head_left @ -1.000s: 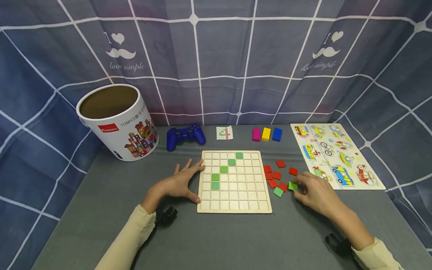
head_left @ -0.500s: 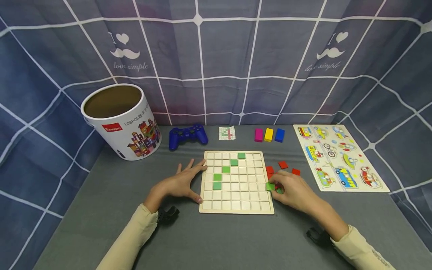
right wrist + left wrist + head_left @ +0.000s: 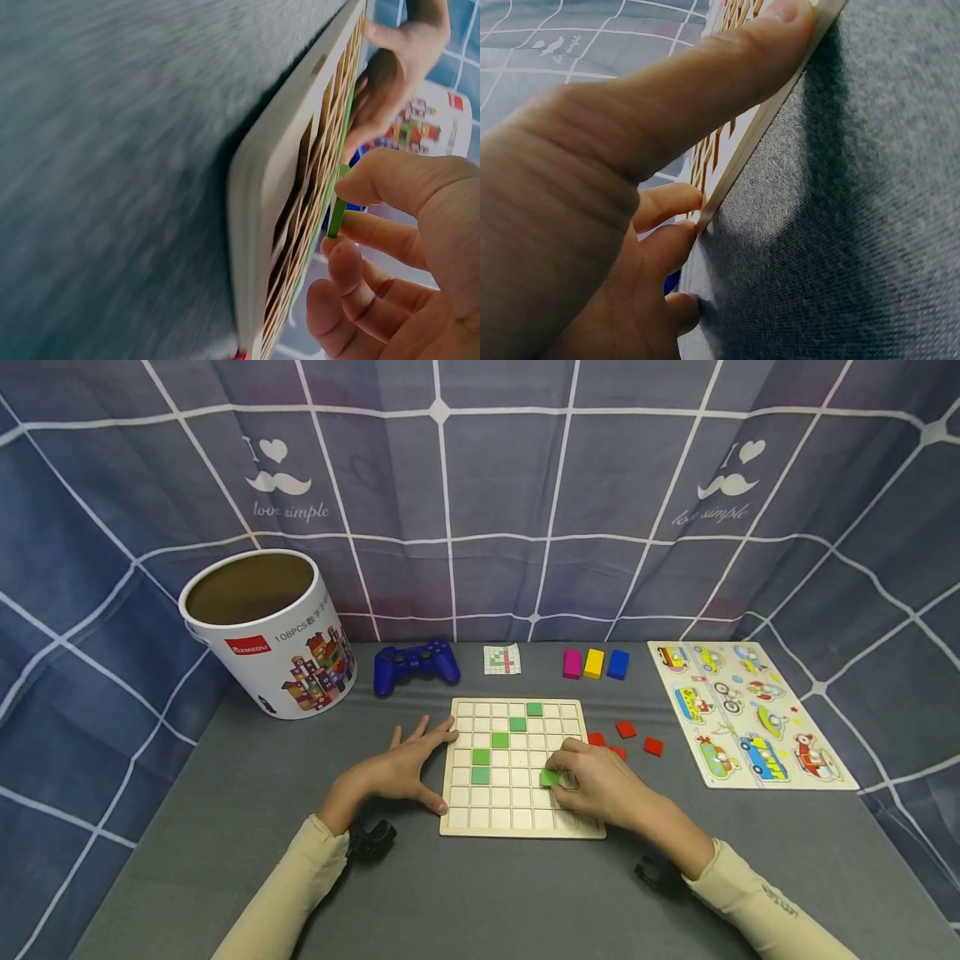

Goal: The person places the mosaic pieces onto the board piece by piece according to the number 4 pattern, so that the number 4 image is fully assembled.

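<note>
"Step?"
"I'm placing, I think: my right hand (image 3: 596,783) is pinching a green tile (image 3: 549,778) over the right half of the board (image 3: 521,797); my left hand (image 3: 401,768), fingers apart, is touching the left edge."
"Next?"
"Probably lowering it flat."

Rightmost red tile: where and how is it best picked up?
Probably by two opposite edges, from above on the person's right: the rightmost red tile lies flat on the grey table, with gaps around it leaving its edges reachable.

White-gridded blue curtain (image 3: 498,472), grey tabletop (image 3: 495,897)
</note>
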Available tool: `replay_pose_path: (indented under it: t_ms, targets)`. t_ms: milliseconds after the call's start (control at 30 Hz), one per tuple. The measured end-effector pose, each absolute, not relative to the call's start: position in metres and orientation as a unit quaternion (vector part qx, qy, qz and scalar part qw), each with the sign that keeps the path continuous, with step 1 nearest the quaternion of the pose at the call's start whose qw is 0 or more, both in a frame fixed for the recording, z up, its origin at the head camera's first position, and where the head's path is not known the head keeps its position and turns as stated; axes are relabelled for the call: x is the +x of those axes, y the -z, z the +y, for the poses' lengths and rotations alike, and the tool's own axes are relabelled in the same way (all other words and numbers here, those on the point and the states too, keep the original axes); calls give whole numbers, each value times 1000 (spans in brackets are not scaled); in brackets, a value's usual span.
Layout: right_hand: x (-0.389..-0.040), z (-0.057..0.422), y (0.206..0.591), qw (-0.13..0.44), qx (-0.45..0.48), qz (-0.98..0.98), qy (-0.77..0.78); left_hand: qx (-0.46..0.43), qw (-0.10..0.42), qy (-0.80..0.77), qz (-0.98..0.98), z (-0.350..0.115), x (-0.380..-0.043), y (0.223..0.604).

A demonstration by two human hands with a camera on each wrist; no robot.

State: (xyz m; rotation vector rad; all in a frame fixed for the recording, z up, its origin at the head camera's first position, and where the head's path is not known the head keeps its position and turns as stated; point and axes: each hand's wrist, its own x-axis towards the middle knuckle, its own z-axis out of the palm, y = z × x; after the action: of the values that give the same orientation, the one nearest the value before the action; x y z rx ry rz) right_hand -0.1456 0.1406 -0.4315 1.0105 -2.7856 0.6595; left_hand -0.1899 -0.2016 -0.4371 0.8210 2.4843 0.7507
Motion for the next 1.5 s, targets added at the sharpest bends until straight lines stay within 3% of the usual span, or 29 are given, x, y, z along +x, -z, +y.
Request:
replay_pose_path:
  t_ms: [467,1033,1233,1500]
  targets:
    - [-160,87,431,42,373,-901,-218,290,212,-264,895,-201,-187,433]
    - [-164,72,436,28,365,-910,-193,287,214,-263,896,-201,-188,434]
    - [-161,81,432,34,352,-915,-196,290,217,-263,894,-201,-187,437]
    - [-150,135,423,78,316,-920,-220,293,212,-269,893,-202,-189,437]
